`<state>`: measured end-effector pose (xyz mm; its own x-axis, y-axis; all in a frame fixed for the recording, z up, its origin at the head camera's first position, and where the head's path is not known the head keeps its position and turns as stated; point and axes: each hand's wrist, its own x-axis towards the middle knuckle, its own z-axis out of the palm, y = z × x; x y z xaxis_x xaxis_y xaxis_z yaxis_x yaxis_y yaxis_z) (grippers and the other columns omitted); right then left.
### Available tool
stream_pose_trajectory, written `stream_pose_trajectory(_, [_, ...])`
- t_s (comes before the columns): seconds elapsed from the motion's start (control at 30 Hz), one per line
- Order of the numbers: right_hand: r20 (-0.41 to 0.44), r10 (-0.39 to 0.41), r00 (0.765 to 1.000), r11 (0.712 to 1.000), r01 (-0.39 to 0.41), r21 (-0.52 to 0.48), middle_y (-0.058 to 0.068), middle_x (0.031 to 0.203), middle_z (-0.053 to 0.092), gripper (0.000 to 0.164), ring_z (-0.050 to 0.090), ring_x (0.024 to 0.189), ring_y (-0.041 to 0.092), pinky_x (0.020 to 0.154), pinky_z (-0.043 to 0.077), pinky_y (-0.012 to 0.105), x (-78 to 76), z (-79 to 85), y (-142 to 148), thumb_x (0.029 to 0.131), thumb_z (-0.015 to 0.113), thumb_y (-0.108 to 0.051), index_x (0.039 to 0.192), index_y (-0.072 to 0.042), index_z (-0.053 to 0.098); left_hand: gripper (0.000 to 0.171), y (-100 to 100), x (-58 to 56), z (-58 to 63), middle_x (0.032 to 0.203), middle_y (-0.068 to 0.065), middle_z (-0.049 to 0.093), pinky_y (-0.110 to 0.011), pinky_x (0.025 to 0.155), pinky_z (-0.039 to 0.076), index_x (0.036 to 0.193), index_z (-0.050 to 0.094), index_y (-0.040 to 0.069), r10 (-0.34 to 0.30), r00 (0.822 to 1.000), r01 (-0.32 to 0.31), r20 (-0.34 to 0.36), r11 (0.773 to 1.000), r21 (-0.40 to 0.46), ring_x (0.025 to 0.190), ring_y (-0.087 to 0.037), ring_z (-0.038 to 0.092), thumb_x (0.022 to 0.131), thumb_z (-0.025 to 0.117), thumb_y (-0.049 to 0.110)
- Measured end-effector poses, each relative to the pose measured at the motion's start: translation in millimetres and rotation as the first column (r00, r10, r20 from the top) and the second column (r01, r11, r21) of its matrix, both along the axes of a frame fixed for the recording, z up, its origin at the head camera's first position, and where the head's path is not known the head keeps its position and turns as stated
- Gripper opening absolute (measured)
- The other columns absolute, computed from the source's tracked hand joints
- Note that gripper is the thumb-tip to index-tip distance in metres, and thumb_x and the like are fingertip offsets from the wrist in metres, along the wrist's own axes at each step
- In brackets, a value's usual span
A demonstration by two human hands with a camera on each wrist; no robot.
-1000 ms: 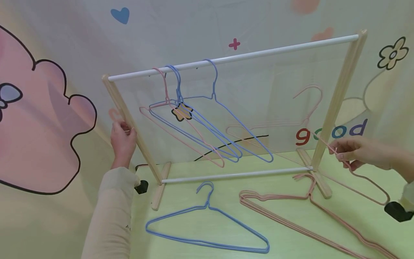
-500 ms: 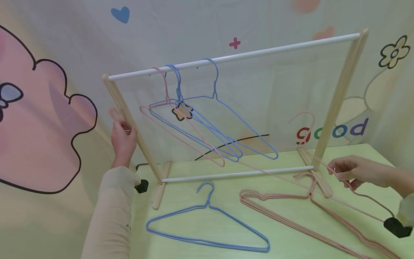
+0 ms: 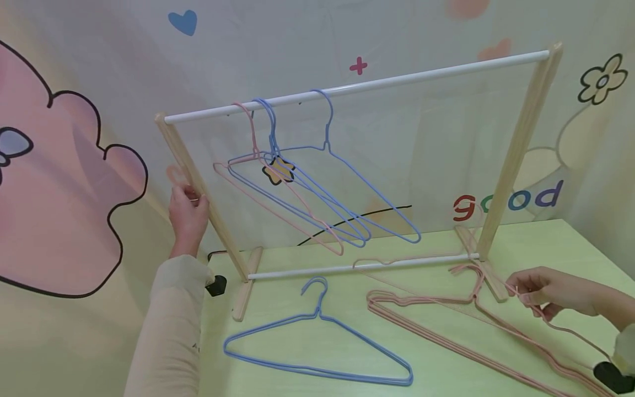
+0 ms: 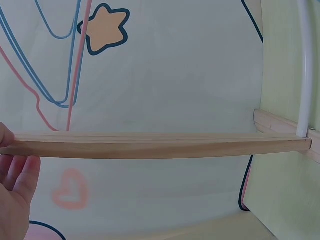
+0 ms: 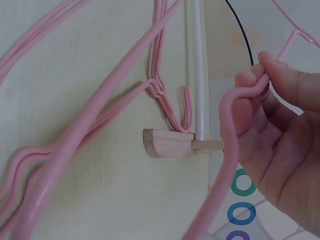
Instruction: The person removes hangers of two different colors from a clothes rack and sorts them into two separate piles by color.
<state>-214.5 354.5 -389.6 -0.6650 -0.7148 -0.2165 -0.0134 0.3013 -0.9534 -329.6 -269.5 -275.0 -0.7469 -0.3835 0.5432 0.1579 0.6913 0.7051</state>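
My left hand (image 3: 188, 218) grips the left wooden post (image 4: 165, 146) of a small garment rack partway up. In the right wrist view, my right hand (image 5: 280, 130) pinches a pink wire clothes hanger (image 5: 227, 140) by its shoulder between thumb and fingers. The head view has this right hand low, just right of the rack's right post (image 3: 521, 154). The held hanger stretches left over a stack of pink hangers (image 3: 431, 343) on the table, its hook near the rack's foot. From the rack's white top bar (image 3: 421, 80) hang a pink hanger (image 3: 253, 132) and several blue hangers (image 3: 327, 124).
Blue hangers (image 3: 317, 373) lie stacked on the pale green table (image 3: 292, 331) before the rack. A white lower bar (image 3: 347, 270) joins the rack's wooden feet. A printed curtain (image 3: 436, 138) hangs close behind.
My right hand has lowered with the pink hanger, bringing its hook down from mid-rack height to near the lower bar. My left hand stays on the post.
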Motion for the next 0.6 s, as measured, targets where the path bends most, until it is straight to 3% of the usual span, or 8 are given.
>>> stream_pose_trajectory(0.6, [0.135,-0.025,0.990,0.999,0.022,0.025,-0.009,0.069,0.044,0.021,0.043,0.057,0.003,0.048,0.040,0.018,14.5,-39.5,7,0.089,0.039,-0.002,0.102,0.014,0.036,0.025,-2,-1.7,-2.5,0.100,-0.019,0.050,-0.036,0.080,0.047,0.103,0.041,-0.002,0.006,1.000,-0.006,-0.021,1.000,-0.011,0.093,-0.026,0.059,0.083,0.048,0.011])
